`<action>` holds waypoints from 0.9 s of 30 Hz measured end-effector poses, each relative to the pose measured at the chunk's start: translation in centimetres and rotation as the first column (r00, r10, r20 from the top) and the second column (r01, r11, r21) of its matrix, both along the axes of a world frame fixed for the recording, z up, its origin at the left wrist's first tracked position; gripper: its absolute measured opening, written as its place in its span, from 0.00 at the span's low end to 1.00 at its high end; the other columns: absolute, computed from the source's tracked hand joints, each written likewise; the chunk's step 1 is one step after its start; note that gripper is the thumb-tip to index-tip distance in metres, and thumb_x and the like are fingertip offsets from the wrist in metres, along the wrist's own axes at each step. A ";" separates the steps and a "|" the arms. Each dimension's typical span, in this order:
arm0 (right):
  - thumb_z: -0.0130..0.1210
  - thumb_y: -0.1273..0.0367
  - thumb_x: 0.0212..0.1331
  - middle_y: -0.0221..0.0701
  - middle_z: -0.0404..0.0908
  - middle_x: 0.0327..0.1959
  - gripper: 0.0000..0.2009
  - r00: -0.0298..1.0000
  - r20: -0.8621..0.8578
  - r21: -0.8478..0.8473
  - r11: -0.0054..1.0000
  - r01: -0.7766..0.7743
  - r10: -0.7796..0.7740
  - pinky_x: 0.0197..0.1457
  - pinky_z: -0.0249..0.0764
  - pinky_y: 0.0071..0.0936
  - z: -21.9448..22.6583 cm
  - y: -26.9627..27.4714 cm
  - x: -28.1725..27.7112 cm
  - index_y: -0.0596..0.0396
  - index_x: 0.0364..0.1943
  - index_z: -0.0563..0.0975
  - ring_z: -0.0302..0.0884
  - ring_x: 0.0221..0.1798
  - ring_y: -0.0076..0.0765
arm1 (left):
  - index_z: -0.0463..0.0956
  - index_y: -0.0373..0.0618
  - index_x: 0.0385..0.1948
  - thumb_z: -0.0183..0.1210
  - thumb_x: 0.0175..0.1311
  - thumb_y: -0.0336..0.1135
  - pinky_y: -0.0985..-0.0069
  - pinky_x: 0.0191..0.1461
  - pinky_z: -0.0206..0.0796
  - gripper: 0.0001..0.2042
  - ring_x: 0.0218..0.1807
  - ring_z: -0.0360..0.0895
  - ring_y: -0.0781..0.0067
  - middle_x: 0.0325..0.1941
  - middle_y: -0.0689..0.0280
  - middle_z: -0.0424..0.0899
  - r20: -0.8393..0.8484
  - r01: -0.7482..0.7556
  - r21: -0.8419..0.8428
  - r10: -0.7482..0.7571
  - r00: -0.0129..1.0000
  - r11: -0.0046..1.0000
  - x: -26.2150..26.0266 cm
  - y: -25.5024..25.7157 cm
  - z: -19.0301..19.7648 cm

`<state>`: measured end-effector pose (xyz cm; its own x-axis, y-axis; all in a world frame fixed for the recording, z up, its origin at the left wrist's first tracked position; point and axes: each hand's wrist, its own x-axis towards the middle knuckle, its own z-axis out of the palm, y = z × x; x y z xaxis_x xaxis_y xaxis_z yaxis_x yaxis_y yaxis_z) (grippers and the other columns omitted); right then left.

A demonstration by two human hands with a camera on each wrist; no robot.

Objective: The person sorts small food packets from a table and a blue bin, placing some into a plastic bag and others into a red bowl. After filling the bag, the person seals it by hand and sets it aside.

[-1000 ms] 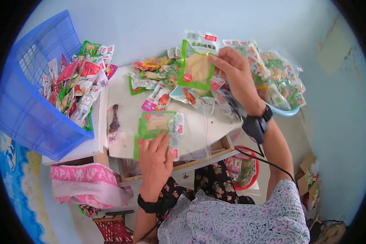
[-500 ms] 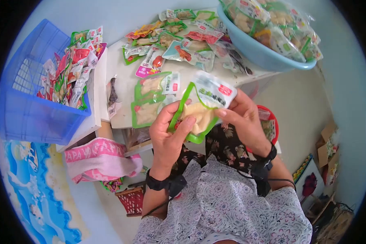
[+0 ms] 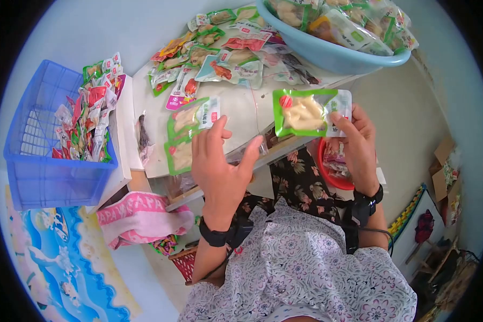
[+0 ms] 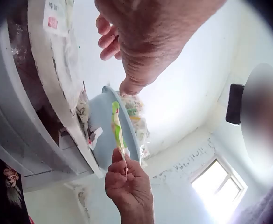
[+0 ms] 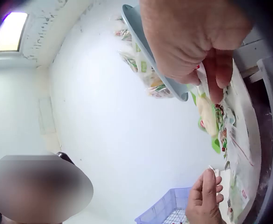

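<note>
My right hand [image 3: 359, 150] pinches one end of a green-edged sealed food pack [image 3: 303, 114], with thumb on top. Pale pieces show through its clear window, which faces up. In the left wrist view the pack [image 4: 117, 123] appears edge-on above the right hand [image 4: 129, 186]. My left hand [image 3: 220, 177] holds nothing; its thumb stands apart from the fingers. Its fingertips overlap the edge of two similar packs, an upper pack [image 3: 185, 119] and a lower pack [image 3: 180, 157], lying side by side on the white table [image 3: 231, 115].
Several mixed snack packs [image 3: 220, 67] are heaped at the table's back. A light blue basin [image 3: 333, 56] full of packs stands at the back right, a blue basket [image 3: 59, 182] of packs at the left. A red tub [image 3: 327, 174] sits below the table's front edge.
The right hand brought the pack down from over the heap. Both hands held it half a second ago; the left has since let go and moved left, while the right turned it sideways.
</note>
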<state>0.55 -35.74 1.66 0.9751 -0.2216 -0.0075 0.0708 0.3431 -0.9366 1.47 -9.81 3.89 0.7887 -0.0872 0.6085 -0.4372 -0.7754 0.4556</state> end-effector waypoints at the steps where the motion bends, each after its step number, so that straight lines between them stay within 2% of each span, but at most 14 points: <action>1: 0.57 0.71 0.72 0.31 0.87 0.37 0.07 1.000 0.002 -0.010 1.000 0.008 -0.008 0.25 0.70 0.16 -0.5 0.0 0.2 0.61 0.47 0.78 0.82 0.29 0.18 | 0.78 0.41 0.55 0.75 0.56 0.38 0.64 0.44 0.68 0.25 0.42 0.75 0.60 0.39 0.62 0.79 0.023 -0.018 0.067 0.017 1.000 0.998 0.4 -0.5 -0.2; 2: 0.57 0.71 0.72 0.32 0.87 0.37 0.07 1.000 0.004 -0.020 1.000 0.017 -0.016 0.25 0.71 0.16 -1.1 0.1 0.4 0.61 0.47 0.78 0.83 0.29 0.19 | 0.78 0.43 0.54 0.75 0.56 0.37 0.64 0.45 0.67 0.24 0.43 0.74 0.61 0.38 0.63 0.78 0.048 -0.037 0.134 0.031 0.998 0.990 0.7 -0.9 -0.4; 5: 0.57 0.71 0.72 0.34 0.87 0.39 0.07 0.999 -0.002 0.004 0.999 0.039 -0.039 0.27 0.74 0.18 -2.4 0.8 0.7 0.61 0.47 0.77 0.85 0.31 0.23 | 0.78 0.43 0.47 0.76 0.54 0.39 0.61 0.48 0.67 0.22 0.45 0.74 0.58 0.38 0.62 0.77 -0.019 -0.080 0.258 0.088 0.996 0.963 1.8 -1.9 -1.9; 8: 0.57 0.71 0.72 0.34 0.87 0.40 0.07 0.999 0.002 0.055 0.997 0.047 -0.048 0.28 0.76 0.19 -3.4 1.2 0.9 0.61 0.47 0.77 0.86 0.32 0.25 | 0.79 0.42 0.40 0.74 0.57 0.36 0.65 0.46 0.70 0.15 0.42 0.75 0.60 0.36 0.63 0.77 -0.085 -0.047 0.271 0.072 0.994 0.961 2.3 -1.6 -3.4; 12: 0.58 0.71 0.72 0.35 0.87 0.40 0.09 1.000 0.002 0.102 0.995 0.018 -0.019 0.29 0.78 0.20 -3.6 1.0 0.9 0.62 0.49 0.77 0.86 0.33 0.26 | 0.80 0.41 0.36 0.69 0.62 0.31 0.71 0.40 0.71 0.07 0.36 0.77 0.67 0.32 0.63 0.80 -0.205 0.031 -0.026 -0.035 0.978 0.999 2.3 -1.3 -4.4; 17: 0.59 0.71 0.71 0.35 0.87 0.40 0.10 1.000 -0.014 0.084 0.996 0.006 -0.005 0.29 0.78 0.20 -2.4 1.5 1.0 0.63 0.50 0.77 0.87 0.33 0.27 | 0.80 0.40 0.36 0.66 0.67 0.29 0.78 0.37 0.70 0.04 0.32 0.77 0.77 0.33 0.66 0.82 -0.387 -0.026 -0.396 -0.141 0.911 0.918 2.1 -0.3 -4.0; 20: 0.58 0.71 0.72 0.35 0.87 0.40 0.09 1.000 0.006 0.095 0.995 -0.020 0.019 0.27 0.77 0.18 -2.1 2.8 1.2 0.62 0.50 0.77 0.87 0.33 0.26 | 0.80 0.39 0.36 0.65 0.69 0.29 0.79 0.38 0.69 0.05 0.31 0.75 0.79 0.33 0.67 0.81 -0.361 -0.030 -0.490 -0.172 0.917 0.871 1.4 -0.6 -2.6; 24: 0.58 0.71 0.72 0.33 0.87 0.40 0.09 0.995 0.056 0.045 0.995 -0.091 0.088 0.26 0.76 0.18 -2.4 4.3 1.9 0.62 0.50 0.77 0.87 0.33 0.25 | 0.79 0.38 0.36 0.65 0.68 0.27 0.78 0.38 0.70 0.05 0.31 0.75 0.78 0.33 0.66 0.80 -0.272 -0.002 -0.471 -0.143 0.952 0.882 0.8 -0.8 -1.5; 27: 0.60 0.71 0.71 0.32 0.86 0.39 0.09 0.989 -0.007 -0.011 0.989 -0.150 0.150 0.26 0.76 0.19 -1.0 5.9 2.2 0.62 0.49 0.77 0.85 0.31 0.24 | 0.79 0.38 0.36 0.66 0.66 0.26 0.76 0.38 0.71 0.05 0.31 0.76 0.76 0.33 0.65 0.79 -0.201 0.024 -0.433 -0.123 0.972 0.901 0.5 -1.0 -1.6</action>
<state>2.80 -29.86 0.65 0.9973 -0.0731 -0.0123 0.0132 0.3386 -0.9408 1.97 -10.79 2.31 0.9072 0.0776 0.4136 -0.3368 -0.4553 0.8242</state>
